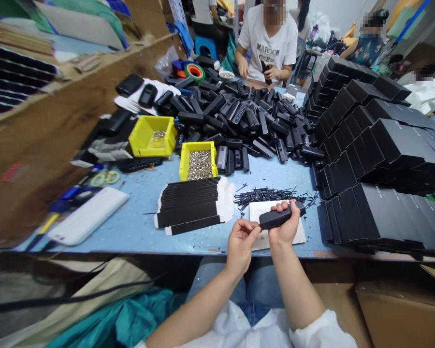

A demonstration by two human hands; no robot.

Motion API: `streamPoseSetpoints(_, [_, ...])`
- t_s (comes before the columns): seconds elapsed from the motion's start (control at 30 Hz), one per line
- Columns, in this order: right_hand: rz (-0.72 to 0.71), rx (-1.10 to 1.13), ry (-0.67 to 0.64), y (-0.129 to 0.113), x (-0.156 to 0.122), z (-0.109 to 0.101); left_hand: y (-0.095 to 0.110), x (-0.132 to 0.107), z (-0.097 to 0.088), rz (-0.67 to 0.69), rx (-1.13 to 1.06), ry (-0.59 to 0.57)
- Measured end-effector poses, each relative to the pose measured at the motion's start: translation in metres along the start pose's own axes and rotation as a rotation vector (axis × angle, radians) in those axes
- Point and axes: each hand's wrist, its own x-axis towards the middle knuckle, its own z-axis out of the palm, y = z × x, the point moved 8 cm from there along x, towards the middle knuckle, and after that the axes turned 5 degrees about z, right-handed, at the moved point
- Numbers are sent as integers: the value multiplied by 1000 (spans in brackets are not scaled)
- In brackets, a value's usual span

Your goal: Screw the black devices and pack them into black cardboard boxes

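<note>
My right hand (285, 231) is wrapped round a long black plastic case (275, 218), its fingers over the top and the thumb along the far end. At the near-left end of that case, the thumb and fingers of my left hand (242, 241) are pinched together; whatever is between them is too small to make out. Below the case lies a white pad (297, 237), partly covered by my right hand. Just behind it is a heap of thin black strips (264, 195).
Flat black cartons (188, 200) lie left of my hands, with two yellow bins (184, 164) of small metal parts behind. A big pile of black cases (235, 111) fills the back. Stacked black boxes (369, 164) wall the right. A person (270, 43) sits opposite, holding a black item.
</note>
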Motion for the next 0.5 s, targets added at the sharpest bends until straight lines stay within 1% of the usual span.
streamPoseSetpoints(0.07, [-98, -109, -35, -5, -4, -8, 10, 9, -8, 83, 246, -134])
streamPoseSetpoints(0.13, [-223, -330, -128, -7, -5, -15, 31, 23, -25, 233, 589, -285])
streamPoseSetpoints(0.17, [-252, -469, -189, -4, -3, -18, 46, 31, -38, 354, 808, -312])
streamPoseSetpoints(0.2, [-248, -606, -240, 3, 2, -23, 60, 39, -55, 459, 1048, -301])
streamPoseSetpoints(0.23, [-214, -724, -272, 11, 11, -29, 72, 48, -73, 527, 1266, -277])
streamPoseSetpoints(0.27, [-165, -809, -272, 18, 22, -38, 79, 56, -90, 537, 1441, -262])
streamPoseSetpoints(0.3, [-124, -856, -236, 22, 35, -48, 82, 64, -105, 519, 1580, -280])
streamPoseSetpoints(0.33, [-113, -875, -173, 22, 47, -58, 85, 71, -117, 493, 1677, -295])
streamPoseSetpoints(0.37, [-132, -896, -111, 19, 57, -66, 87, 78, -125, 458, 1746, -307])
streamPoseSetpoints(0.4, [-188, -922, -52, 13, 64, -71, 89, 83, -130, 421, 1794, -310])
streamPoseSetpoints(0.43, [-274, -960, -1, 5, 67, -74, 94, 87, -131, 380, 1825, -302])
streamPoseSetpoints(0.5, [-489, -1066, 65, -13, 57, -68, 102, 91, -125, 266, 1828, -316])
